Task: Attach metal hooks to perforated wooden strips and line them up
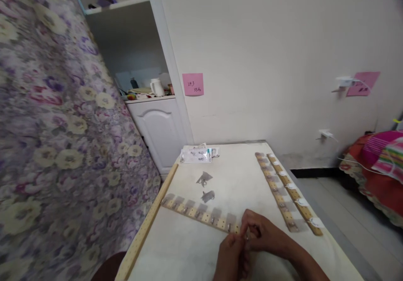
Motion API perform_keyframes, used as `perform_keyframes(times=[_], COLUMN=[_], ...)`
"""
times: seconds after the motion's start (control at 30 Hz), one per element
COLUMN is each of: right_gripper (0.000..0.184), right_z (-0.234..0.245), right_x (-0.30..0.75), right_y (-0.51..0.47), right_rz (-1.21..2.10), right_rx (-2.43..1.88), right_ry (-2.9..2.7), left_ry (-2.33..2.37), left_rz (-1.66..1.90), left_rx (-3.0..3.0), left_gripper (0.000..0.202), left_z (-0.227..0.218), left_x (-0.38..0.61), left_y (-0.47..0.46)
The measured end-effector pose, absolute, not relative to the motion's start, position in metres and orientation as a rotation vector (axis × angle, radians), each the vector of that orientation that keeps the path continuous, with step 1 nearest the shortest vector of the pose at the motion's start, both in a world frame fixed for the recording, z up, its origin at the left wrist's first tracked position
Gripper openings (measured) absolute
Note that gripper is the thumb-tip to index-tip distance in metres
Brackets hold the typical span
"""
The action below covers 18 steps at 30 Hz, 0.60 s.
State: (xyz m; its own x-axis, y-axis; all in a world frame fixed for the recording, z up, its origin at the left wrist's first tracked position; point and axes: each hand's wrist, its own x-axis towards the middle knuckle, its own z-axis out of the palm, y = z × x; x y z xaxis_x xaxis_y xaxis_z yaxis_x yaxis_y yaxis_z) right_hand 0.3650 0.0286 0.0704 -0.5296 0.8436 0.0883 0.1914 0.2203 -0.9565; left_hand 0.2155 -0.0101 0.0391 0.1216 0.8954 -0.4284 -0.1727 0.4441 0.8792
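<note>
My left hand and my right hand meet at the near right end of a perforated wooden strip. Fingers of both are pinched close together around something small, which they mostly hide. Along the strip sit several clear square pieces with small metal hooks, spaced in a row. Beyond it on the white table lie two small greyish pieces, one folded-looking with a hook shape, the other a dark crumpled-looking piece.
To the right lie two more perforated strips, one with clear pieces, one with white round pieces. Clear packages rest at the back left. A long perforated wooden bar runs along the left edge, beside a floral curtain.
</note>
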Motion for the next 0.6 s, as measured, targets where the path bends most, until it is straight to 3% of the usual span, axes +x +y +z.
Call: perform_keyframes(times=[0.1, 0.33, 0.6], right_gripper=[0.015, 0.026, 0.036], right_z=[0.066, 0.045, 0.048], right_x=[0.363, 0.368, 0.378], right_y=[0.032, 0.051, 0.042], right_rz=[1.268, 1.133, 1.654], right_rx=[-0.976, -1.187, -1.126], right_ry=[-1.856, -1.641, -1.45], left_ry=[1.181, 1.145, 1.17], left_rz=[0.912, 0.908, 0.975], left_rx=[0.767, 0.774, 0.704], left_gripper=[0.043, 0.038, 0.036], left_z=[0.038, 0.034, 0.047], left_x=[0.216, 0.212, 0.214], left_y=[-0.013, -0.014, -0.012])
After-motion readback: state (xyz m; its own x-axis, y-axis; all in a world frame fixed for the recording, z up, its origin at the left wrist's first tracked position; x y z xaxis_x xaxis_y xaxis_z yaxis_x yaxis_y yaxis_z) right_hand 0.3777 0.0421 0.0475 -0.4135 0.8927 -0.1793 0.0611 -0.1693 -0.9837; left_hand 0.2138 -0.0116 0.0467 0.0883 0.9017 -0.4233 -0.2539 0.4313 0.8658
